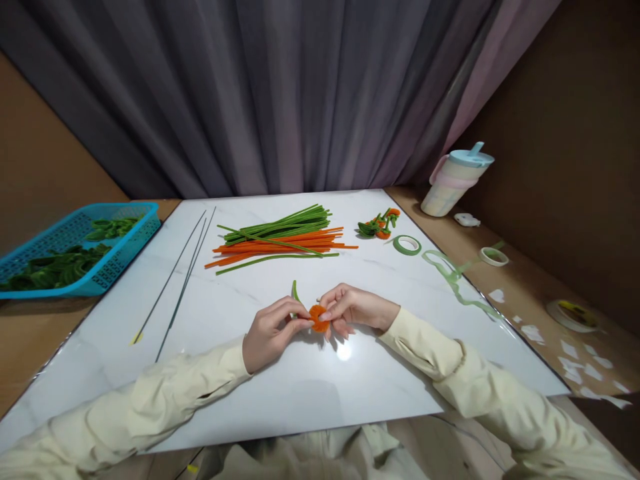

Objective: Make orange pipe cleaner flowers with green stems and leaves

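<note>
Between my two hands, just above the white tabletop (300, 393), is a small round orange pipe-cleaner flower (319, 324). My left hand (278, 327) pinches its left edge between thumb and fingertips. A green pipe-cleaner stem (295, 291) sticks up behind those fingers; where it joins is hidden. From the other side my right hand (353, 308) presses thumb and forefinger on the flower, its lower fingers curled below. Farther back lie bundles of green pipe cleaners (280, 227) and orange pipe cleaners (280, 245). Several finished orange-and-green flowers (383, 225) are heaped right of them.
At left stand a blue basket (107, 273) of green pieces and thin dark wires (185, 287). To the right lie a green tape roll (407, 245), a loose green strip (457, 283), another roll (494, 257), paper scraps (570, 350) and a tumbler (455, 180). A curtain (270, 100) hangs behind.
</note>
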Available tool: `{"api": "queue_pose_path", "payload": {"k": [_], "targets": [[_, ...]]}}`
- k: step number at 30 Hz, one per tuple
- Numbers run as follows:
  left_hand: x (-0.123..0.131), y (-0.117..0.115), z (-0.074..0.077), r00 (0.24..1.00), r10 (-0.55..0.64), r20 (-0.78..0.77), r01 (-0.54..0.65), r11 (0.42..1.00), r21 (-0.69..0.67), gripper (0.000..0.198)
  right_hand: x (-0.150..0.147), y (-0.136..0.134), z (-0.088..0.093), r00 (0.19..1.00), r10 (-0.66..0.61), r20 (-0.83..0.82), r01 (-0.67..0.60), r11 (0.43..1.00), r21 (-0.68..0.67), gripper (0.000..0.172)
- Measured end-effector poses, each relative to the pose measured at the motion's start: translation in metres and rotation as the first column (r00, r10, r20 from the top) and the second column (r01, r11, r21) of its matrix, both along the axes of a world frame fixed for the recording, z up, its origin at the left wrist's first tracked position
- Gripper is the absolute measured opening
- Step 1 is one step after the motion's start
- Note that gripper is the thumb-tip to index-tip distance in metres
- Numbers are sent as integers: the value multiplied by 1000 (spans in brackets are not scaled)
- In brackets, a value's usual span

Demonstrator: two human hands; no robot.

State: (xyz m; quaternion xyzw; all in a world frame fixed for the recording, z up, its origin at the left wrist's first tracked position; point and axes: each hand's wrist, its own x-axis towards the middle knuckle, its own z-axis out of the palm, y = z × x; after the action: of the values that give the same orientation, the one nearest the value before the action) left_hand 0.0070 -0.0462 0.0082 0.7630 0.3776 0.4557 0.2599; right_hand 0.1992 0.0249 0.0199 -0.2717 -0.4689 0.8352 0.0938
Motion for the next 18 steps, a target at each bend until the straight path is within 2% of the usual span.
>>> {"api": "queue_pose_path", "payload": {"k": [7, 10, 14, 18], "targets": [[-1, -1, -3, 997, -3, -82, 21, 977, 214, 9, -4, -3, 0, 1000, -7, 14, 7, 1000, 0, 13], [-1, -3, -1, 988, 53, -144, -8, 955, 297, 10, -5, -4, -1, 1000, 1, 13, -1, 1000, 5, 14], [-1, -3, 0, 980, 83, -180, -25, 952, 305, 11, -5, -6, 0, 1000, -4, 20, 4, 1000, 8, 12], [-1, 0, -1, 988, 68, -139, -35, 973, 227, 9, -4, -5, 0, 998, -56, 27, 56, 998, 6, 15]]}}
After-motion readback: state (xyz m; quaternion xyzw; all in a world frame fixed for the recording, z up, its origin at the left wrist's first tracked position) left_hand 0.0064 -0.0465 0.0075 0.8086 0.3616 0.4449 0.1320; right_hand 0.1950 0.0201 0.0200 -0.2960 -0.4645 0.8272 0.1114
